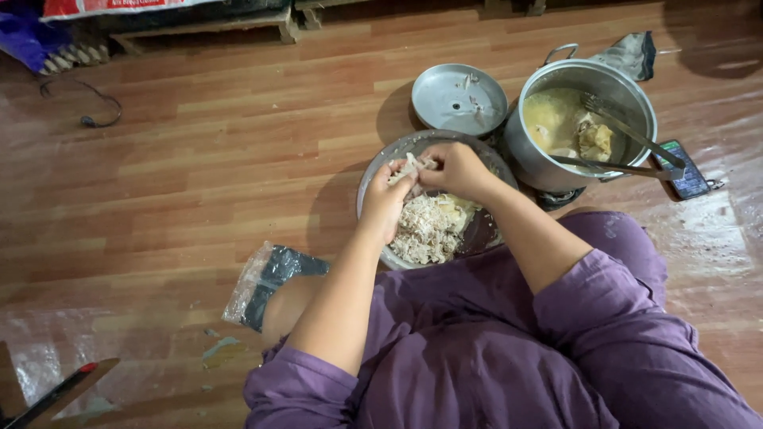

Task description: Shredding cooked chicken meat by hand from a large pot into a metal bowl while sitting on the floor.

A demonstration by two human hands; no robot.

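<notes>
Wooden plank floor [199, 159], glossy, wet at right. Left hand [387, 200] and right hand [455, 168] pinch pale shredded meat [412, 167] over round metal bowl [373, 179]; steel pot [628, 87] far right.

L hand [387, 200] & R hand [455, 169] close together; fingers pinched; forearms bare.

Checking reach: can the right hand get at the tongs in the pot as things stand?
Probably yes. The tongs stick out over the pot rim, nothing covering them, but the right hand is busy pulling meat with the left hand.
</notes>
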